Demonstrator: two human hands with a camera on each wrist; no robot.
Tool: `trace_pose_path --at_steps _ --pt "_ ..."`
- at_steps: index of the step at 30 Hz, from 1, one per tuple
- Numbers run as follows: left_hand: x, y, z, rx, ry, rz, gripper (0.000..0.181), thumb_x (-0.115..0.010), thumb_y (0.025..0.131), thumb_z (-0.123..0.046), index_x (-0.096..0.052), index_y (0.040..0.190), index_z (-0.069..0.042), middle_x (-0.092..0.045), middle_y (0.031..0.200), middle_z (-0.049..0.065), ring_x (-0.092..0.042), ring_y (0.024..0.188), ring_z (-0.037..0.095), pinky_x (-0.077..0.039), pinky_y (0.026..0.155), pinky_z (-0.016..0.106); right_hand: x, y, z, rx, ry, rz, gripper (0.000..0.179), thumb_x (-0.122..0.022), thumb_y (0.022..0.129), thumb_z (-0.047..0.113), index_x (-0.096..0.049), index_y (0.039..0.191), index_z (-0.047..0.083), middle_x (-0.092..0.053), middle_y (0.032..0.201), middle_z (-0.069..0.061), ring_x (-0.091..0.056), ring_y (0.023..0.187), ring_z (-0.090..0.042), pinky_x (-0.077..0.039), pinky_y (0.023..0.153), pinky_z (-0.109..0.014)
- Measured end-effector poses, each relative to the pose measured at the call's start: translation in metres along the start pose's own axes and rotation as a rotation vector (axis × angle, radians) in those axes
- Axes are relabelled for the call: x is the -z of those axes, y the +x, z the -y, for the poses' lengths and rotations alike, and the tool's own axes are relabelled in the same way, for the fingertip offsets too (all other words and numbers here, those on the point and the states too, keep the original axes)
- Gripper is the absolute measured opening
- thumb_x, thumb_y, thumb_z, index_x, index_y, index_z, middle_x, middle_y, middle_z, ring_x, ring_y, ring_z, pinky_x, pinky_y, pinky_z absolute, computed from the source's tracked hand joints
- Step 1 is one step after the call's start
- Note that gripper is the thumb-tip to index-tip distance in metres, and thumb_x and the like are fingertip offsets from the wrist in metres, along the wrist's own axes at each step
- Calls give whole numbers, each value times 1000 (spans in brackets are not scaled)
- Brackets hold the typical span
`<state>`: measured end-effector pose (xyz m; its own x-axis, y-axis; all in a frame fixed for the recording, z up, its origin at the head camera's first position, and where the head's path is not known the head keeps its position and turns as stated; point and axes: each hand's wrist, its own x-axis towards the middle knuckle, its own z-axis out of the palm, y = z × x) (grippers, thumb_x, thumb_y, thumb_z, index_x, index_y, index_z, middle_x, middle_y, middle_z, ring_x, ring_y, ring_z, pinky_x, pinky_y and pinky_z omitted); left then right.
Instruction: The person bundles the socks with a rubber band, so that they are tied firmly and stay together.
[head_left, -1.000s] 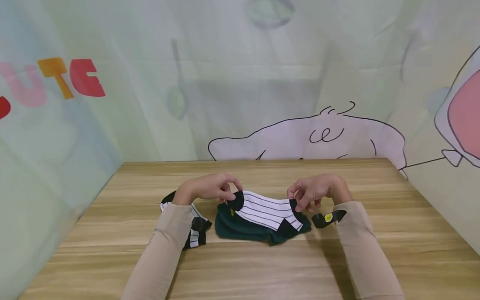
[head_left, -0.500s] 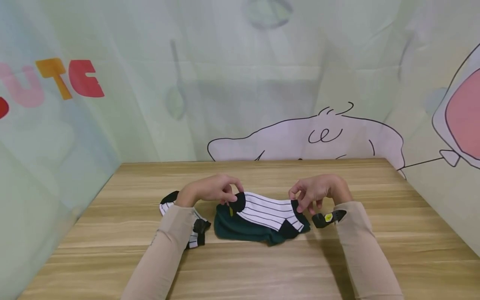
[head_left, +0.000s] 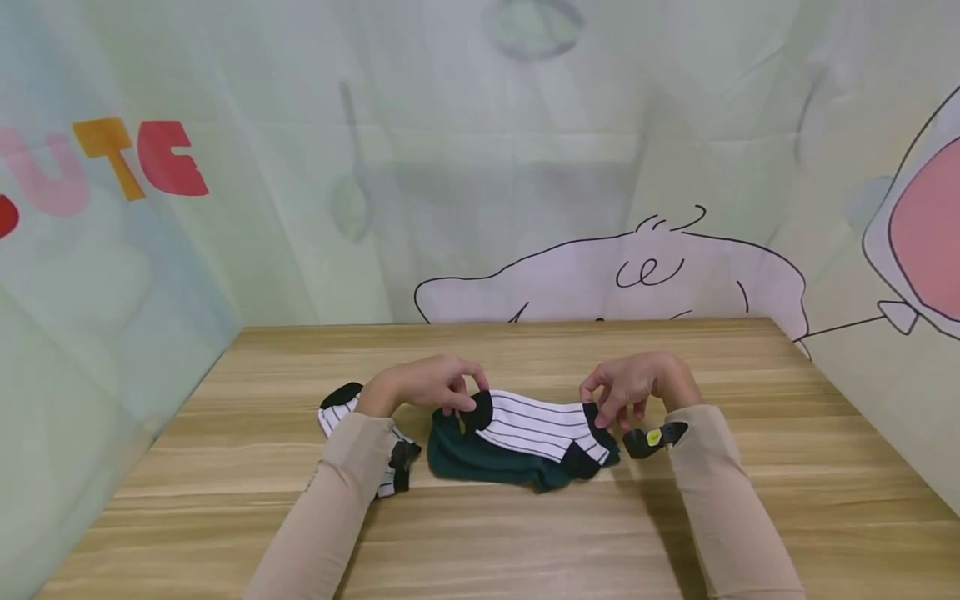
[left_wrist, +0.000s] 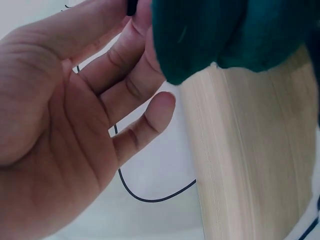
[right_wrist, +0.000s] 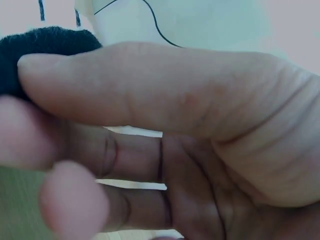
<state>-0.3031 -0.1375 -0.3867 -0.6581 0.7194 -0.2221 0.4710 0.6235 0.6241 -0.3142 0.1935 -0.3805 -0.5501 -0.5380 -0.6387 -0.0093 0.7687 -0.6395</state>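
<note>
Centrally, striped sock [head_left: 532,425], left hand [head_left: 433,383] pinching toe [head_left: 483,412], right hand [head_left: 634,383] cuff [head_left: 605,437] — green fabric [head_left: 486,463] beneath

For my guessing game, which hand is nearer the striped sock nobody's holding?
Left. The left hand is just beside that sock; the right hand is much farther right.

Green cloth [head_left: 480,467], below the fingers of the left hand [head_left: 429,382]: partly hidden by striped sock [head_left: 528,423]. Second sock [head_left: 339,411], left of those fingers: partly covered by sleeve [head_left: 352,467]. Right hand [right_wrist: 185,120]: nearest fingertips [right_wrist: 75,200] blurred.
</note>
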Motion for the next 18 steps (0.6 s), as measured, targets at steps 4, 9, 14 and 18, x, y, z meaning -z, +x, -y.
trace_pose_path --at_steps 4,9,14,18 --pt "0 1 0 18 17 2 23 -66 97 -11 -64 120 -9 -69 83 2 -64 69 17 -53 71 28 1 1 1 4 -11 25 17 -73 88 3 -61 97 11 -67 80 -6 -54 57 -12 -37 49 -22" --pt "1 1 0 29 33 0 23 -67 97 -12 -64 119 -11 -69 83 1 -63 71 19 -51 72 28 3 0 2 33 -28 24 20 -74 90 16 -64 107 11 -61 81 -3 -49 62 -13 -34 52 -24" --pt "0 1 0 16 32 8 23 -68 96 -11 -64 119 -11 -69 82 0 -63 70 17 -51 72 27 2 1 2 57 -83 -26 18 -71 94 25 -67 106 13 -62 85 -2 -51 66 -13 -37 52 -24" --pt "-1 2 1 6 37 12 24 -68 96 -10 -64 119 -10 -68 81 -1 -62 69 14 -51 71 27 2 1 1 61 -88 -28 11 -69 95 21 -67 101 12 -64 81 -3 -53 65 -13 -37 51 -24"
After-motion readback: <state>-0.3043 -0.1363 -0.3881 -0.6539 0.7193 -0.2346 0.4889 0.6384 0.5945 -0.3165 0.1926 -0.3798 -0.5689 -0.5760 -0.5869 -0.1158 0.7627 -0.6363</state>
